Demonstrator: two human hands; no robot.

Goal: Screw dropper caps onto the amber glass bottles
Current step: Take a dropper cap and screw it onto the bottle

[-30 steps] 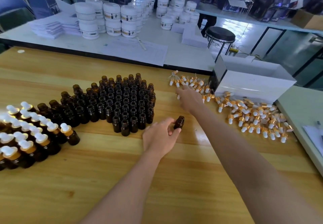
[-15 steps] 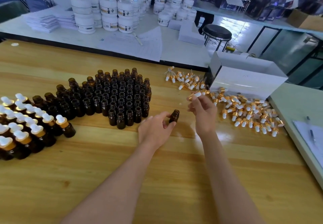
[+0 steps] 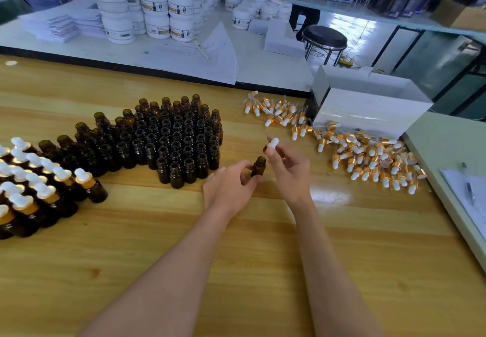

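My left hand grips one open amber bottle, which stands upright on the wooden table. Just above and to its right, my right hand pinches a dropper cap with a white bulb and gold collar, tilted over the bottle's mouth. A cluster of several uncapped amber bottles stands left of my hands. Capped bottles fill the far left. Loose dropper caps lie scattered to the right.
A white cardboard box stands behind the loose caps. At the right edge lies a pale board with papers and a pen. White jars and paper stacks fill the far white table. A black stool stands beyond.
My right hand picked a dropper cap from the pile and carried it back to just above the bottle. My left hand kept hold of the bottle.
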